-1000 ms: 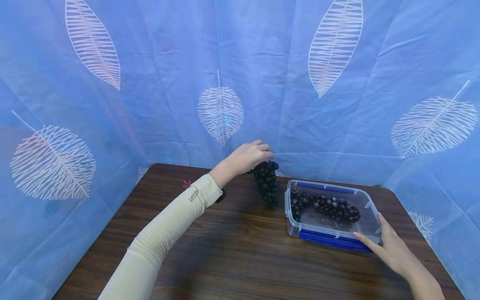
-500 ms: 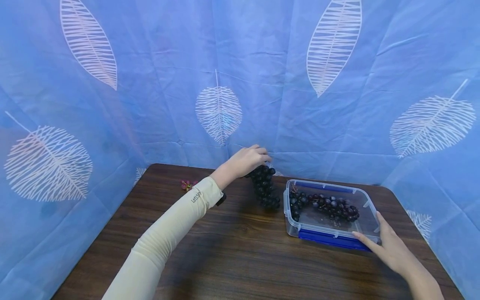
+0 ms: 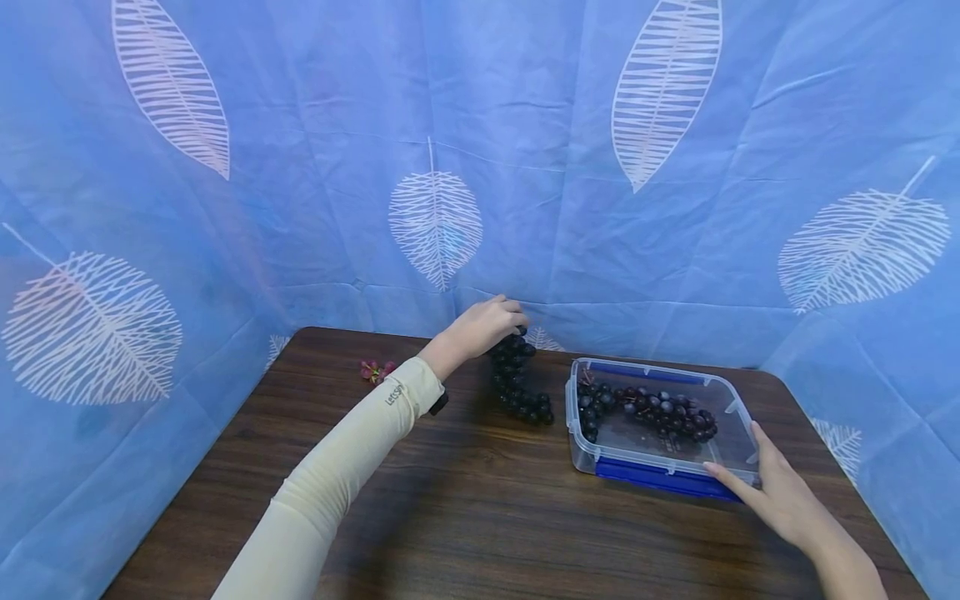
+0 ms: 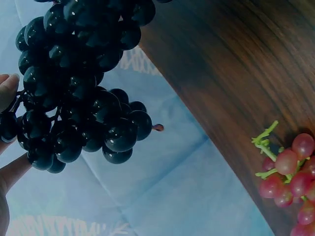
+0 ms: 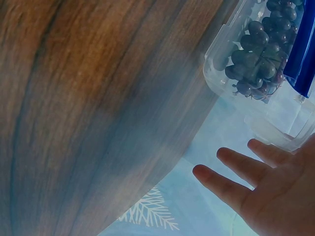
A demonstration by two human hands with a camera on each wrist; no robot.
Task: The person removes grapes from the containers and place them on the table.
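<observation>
Left hand [image 3: 486,327] grips black grapes [image 3: 512,381] below it, not yet boxed. Right hand [image 3: 783,500], fingers straight, spread, touches box [image 3: 663,479] to its left; purple bunch [image 3: 664,407] already inside. Red grapes [image 3: 374,372], left of left hand, also outside.

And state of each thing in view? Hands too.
Black round-berried grape bunch: gripped near top by bare left hand, lower end curved.
Clear plastic box with blue clips: upright, can't tell if lidded.
Dark purple grape bunch: lying inside box.
Pinkish-red grape bunch: lying on brown wooden table.
Bare right hand: fingers extended, touching box.
Blue leaf-print cloth: hanging, creased.
</observation>
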